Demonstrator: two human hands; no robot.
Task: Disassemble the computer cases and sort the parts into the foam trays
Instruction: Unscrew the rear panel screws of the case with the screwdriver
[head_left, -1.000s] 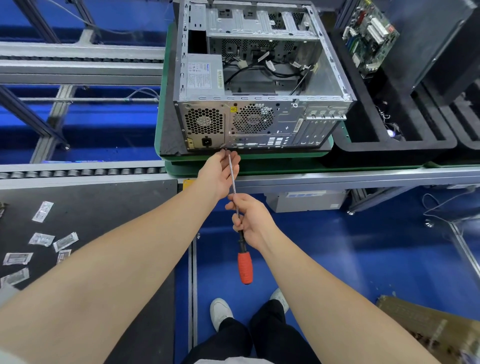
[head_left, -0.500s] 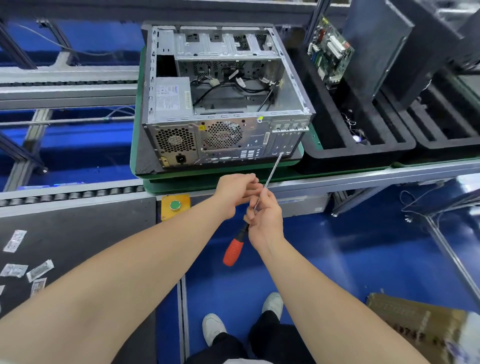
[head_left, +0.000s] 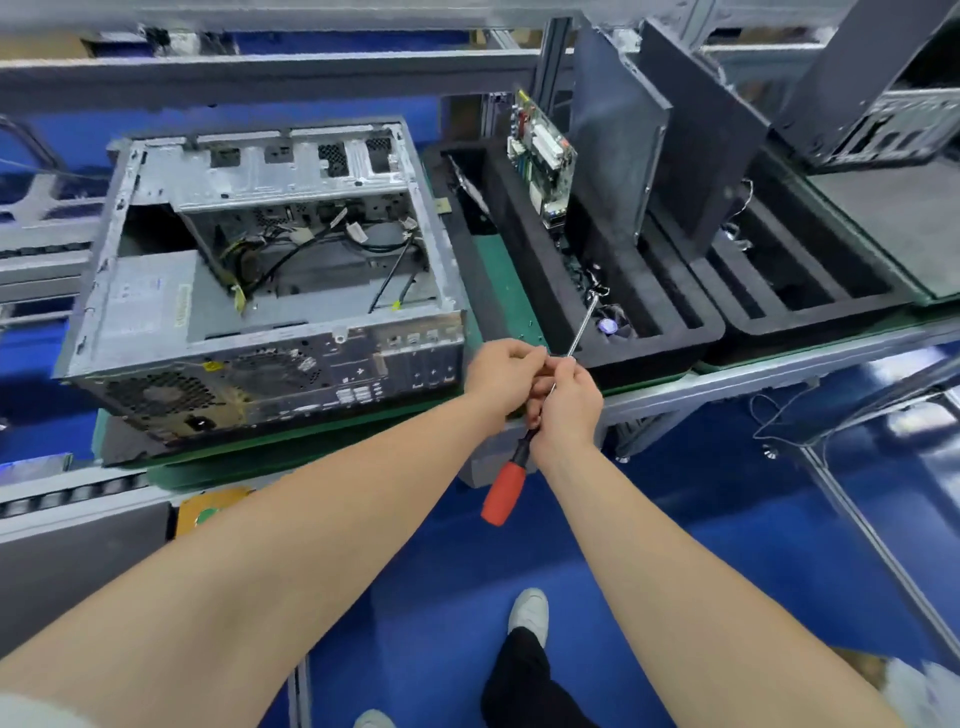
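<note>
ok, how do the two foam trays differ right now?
Left tray holds an upright circuit board and what looks like a fan; right tray shows neither. The screwdriver tip points over the left tray, not the right tray. Both are black slotted foam.

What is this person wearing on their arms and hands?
Nothing on the hands: left hand and right hand are bare, no gloves, rings or watch showing. Forearms are uncovered; the edge of a pale sleeve shows high on the left arm.
</note>
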